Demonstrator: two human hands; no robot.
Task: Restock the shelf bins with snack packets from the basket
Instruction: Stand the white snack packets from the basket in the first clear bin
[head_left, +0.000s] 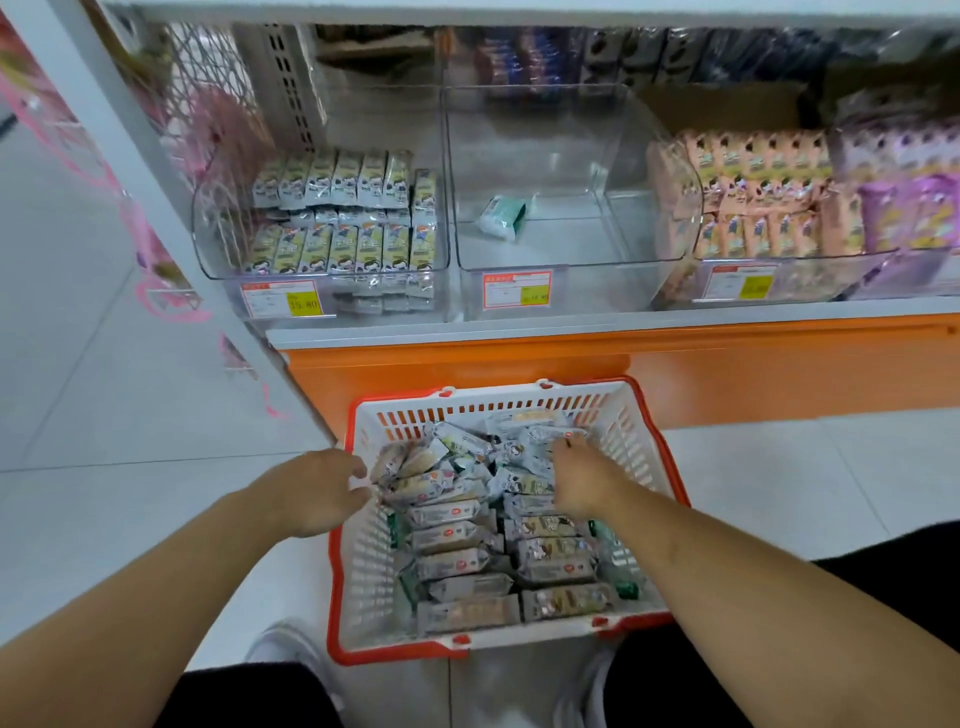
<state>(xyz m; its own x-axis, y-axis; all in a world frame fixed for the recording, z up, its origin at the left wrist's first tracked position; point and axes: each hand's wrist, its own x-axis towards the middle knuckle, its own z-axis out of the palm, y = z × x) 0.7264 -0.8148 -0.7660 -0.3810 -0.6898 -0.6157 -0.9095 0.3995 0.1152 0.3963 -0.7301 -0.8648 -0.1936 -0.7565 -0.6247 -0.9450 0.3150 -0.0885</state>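
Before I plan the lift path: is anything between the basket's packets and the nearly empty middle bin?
Nothing visible blocks it. The middle bin is open-topped, holding one packet; the basket sits on the floor directly below the shelf.

The basket is moulded plastic: white perforated walls with a matt finish and a smooth orange rim. Inside the basket, the snack packets are glossy film wrappers, crinkled at the sealed ends. Above the basket, the shelf bins are clear, smooth, hard plastic with reflective walls. On the bin fronts, the price labels look like printed paper behind clear holders. Directly behind the basket, the shelf base panel is orange with a smooth, semi-gloss finish. Beneath the basket, the floor tiles are pale, smooth and faintly glossy.
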